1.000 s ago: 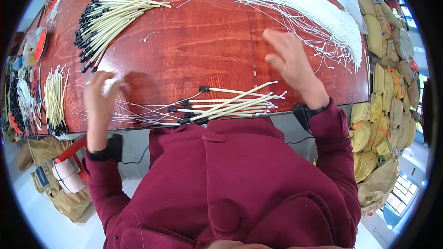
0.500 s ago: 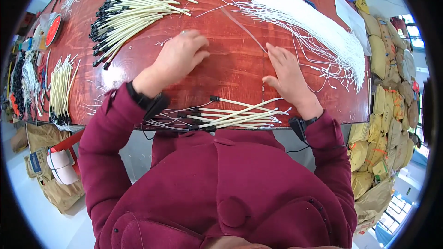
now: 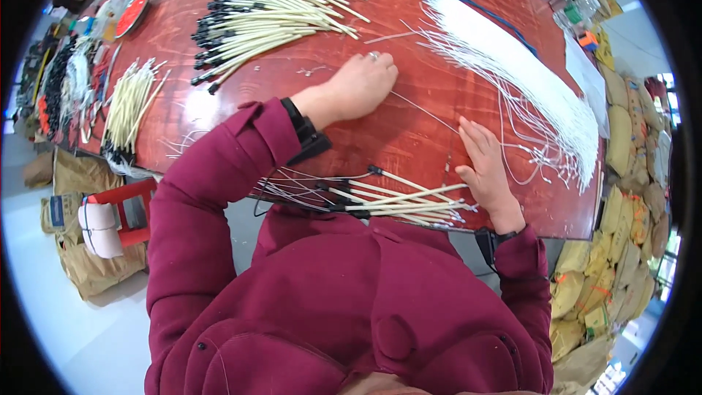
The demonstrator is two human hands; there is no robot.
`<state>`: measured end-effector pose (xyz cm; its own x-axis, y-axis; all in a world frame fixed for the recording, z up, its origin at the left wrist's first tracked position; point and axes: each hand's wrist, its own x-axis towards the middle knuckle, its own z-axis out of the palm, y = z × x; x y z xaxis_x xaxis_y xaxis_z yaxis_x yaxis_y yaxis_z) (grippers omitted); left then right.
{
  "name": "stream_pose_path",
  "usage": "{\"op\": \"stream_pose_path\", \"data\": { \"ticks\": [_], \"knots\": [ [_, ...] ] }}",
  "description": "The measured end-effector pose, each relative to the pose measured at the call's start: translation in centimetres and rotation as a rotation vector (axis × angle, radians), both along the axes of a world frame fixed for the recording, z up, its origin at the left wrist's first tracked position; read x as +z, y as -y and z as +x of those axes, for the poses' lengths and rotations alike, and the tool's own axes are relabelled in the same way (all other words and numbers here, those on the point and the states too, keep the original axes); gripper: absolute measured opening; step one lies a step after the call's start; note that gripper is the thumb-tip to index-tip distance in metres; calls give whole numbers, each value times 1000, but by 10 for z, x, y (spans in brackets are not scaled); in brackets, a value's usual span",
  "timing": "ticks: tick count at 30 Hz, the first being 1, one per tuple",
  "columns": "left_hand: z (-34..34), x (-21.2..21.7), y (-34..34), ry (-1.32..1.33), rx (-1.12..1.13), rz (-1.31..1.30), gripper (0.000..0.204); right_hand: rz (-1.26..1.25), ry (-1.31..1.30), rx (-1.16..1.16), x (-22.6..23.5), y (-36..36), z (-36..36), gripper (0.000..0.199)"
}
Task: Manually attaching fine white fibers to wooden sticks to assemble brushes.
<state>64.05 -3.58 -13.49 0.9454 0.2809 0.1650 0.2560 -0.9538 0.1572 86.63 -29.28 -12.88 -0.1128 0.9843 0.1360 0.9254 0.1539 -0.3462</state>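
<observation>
Broadly, the red table (image 3: 541,208) fills the upper half of the frame, with a white cord bundle (image 3: 512,66) at upper right, a heap of cream sticks (image 3: 281,18) with black ends at upper left of centre, and a smaller stick group (image 3: 409,197) at lower centre. The left hand (image 3: 360,86), at the table's left edge a second ago and short of the strand half a second ago, is now mid-frame, fingers curled at the upper end of a thin white cord (image 3: 426,112). That cord now slants between both hands, down to the right hand (image 3: 484,168), whose fingers extend, thumb apart; I cannot tell whether either hand grips it.
</observation>
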Motion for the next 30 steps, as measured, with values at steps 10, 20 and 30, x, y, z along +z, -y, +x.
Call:
{"op": "stream_pose_path", "data": {
  "ticks": [10, 20, 30],
  "knots": [
    [-110, 21, -8, 23, 378, -322, 18, -22, 3, -33, 9, 1, 8, 88],
    [-153, 49, -60, 228, 592, 24, 20, -42, 48, -47, 13, -3, -14, 98],
    [-168, 31, -120, 171, 441, 230, 16, -21, 25, -65, 14, 3, -31, 94]
  ]
}}
